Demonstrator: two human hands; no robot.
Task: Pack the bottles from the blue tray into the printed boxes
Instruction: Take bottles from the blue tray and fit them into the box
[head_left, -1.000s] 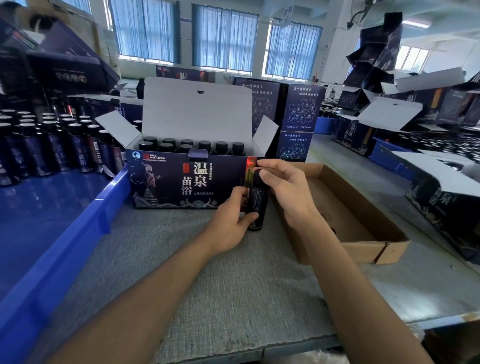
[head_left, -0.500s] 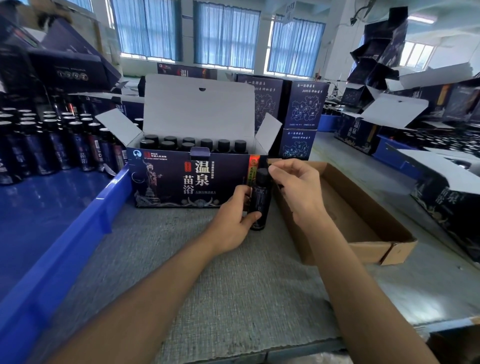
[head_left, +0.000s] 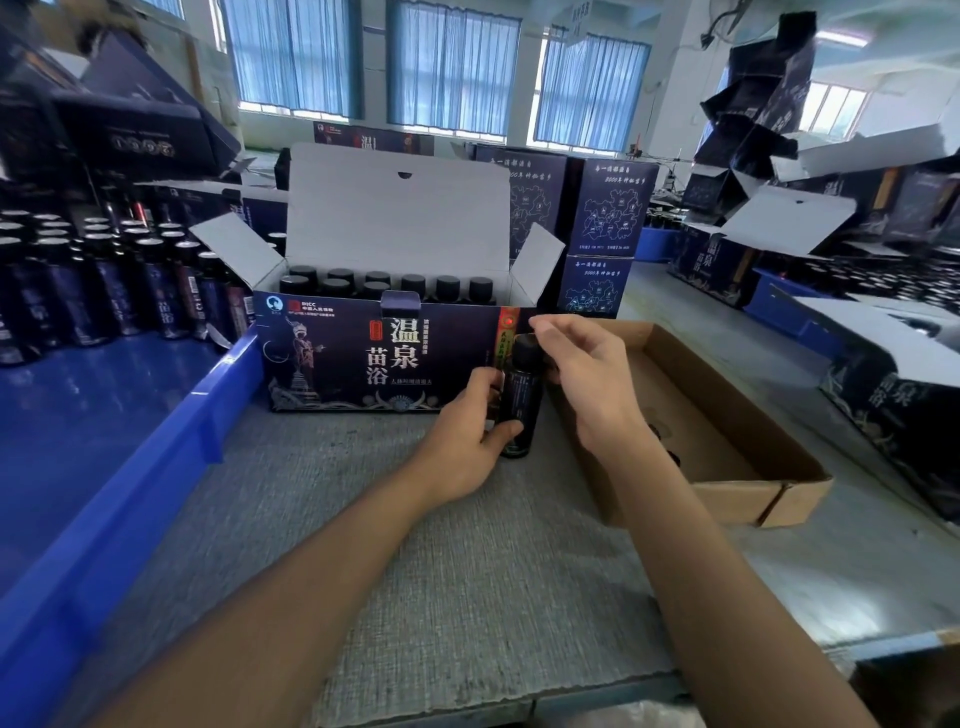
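A dark bottle (head_left: 521, 400) with a black cap stands upright on the grey mat, just in front of the right end of the open printed box (head_left: 374, 358). My left hand (head_left: 467, 441) grips the bottle's body from the left. My right hand (head_left: 587, 374) holds its cap from the right with curled fingers. Several black-capped bottles (head_left: 387, 286) stand inside the box, whose white lid is raised. The blue tray (head_left: 104, 467) on the left holds many more dark bottles (head_left: 104, 291) at its far end.
An open brown cardboard tray (head_left: 727, 441) lies right of the bottle. Closed printed boxes (head_left: 602, 218) stand behind the open one. More open boxes and stacks fill the right side and far left. The mat's front edge is near me.
The bottle stays on the mat in my left hand's grip. My right hand's fingers have shifted on the cap. The view has moved slightly closer.
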